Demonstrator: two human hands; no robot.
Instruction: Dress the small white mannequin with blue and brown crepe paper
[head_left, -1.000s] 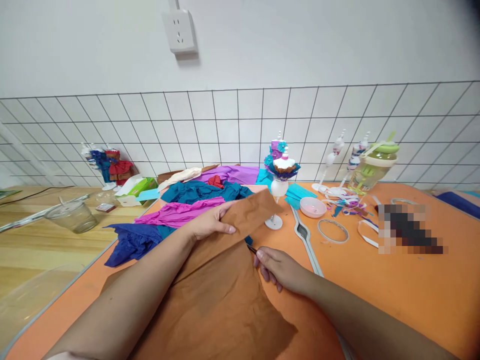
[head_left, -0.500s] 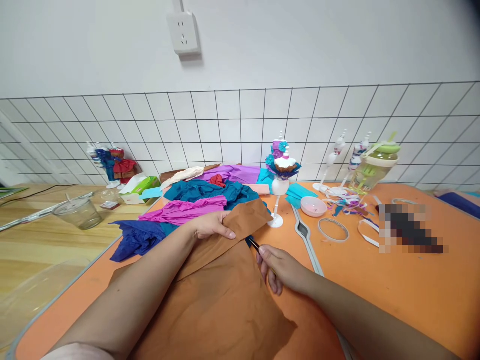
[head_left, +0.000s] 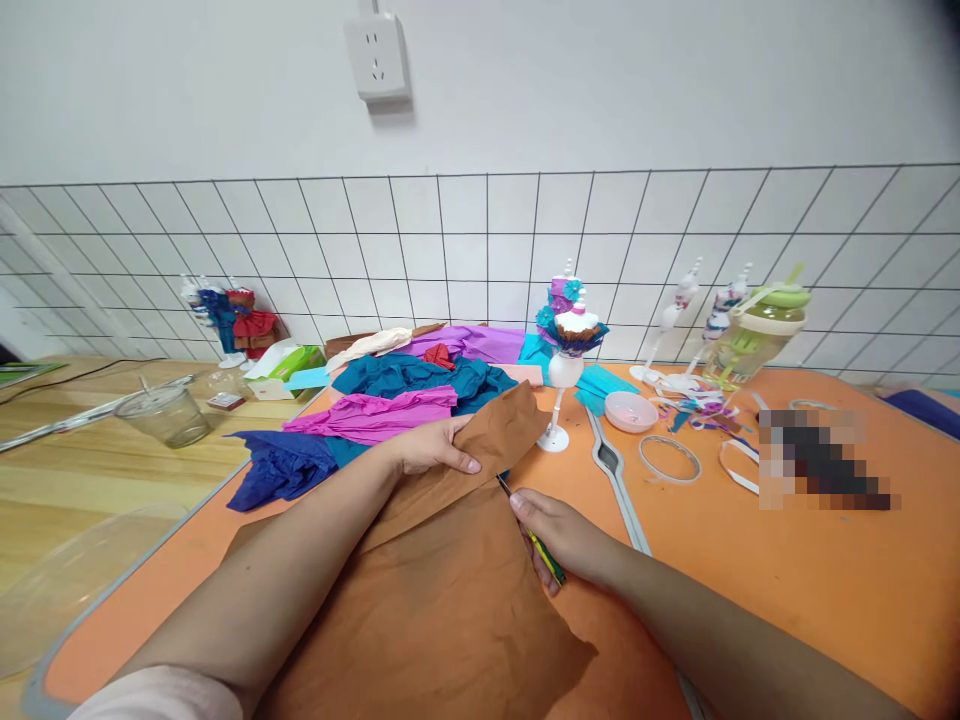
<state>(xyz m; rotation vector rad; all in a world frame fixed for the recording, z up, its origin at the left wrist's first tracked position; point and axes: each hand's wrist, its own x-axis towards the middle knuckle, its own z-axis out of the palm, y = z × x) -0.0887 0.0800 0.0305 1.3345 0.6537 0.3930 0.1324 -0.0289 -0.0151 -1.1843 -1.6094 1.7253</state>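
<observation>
A large sheet of brown crepe paper (head_left: 450, 610) lies in front of me, its upper part folded over into a flap (head_left: 499, 425). My left hand (head_left: 435, 447) pinches this flap, thumb on top. My right hand (head_left: 559, 535) is closed round a slim cutting tool (head_left: 546, 558) with a narrow dark tip and a yellow-and-green handle. Its tip touches the paper at the right end of the fold. The fingers cover much of the tool, so I cannot tell its exact kind.
Behind the hands lie blue (head_left: 277, 470), pink (head_left: 375, 415) and teal crepe papers (head_left: 420, 380). A decorated white stand (head_left: 555, 438), a pink bowl (head_left: 630, 411), a tape roll (head_left: 670, 459) and a green-lidded bottle (head_left: 757, 340) stand right. A plastic cup (head_left: 165, 415) is left.
The tool's yellow-and-green handle now shows below my right hand, and its tip lies slightly further left on the fold. My left hand keeps its pinch. The whole view has shifted slightly.
</observation>
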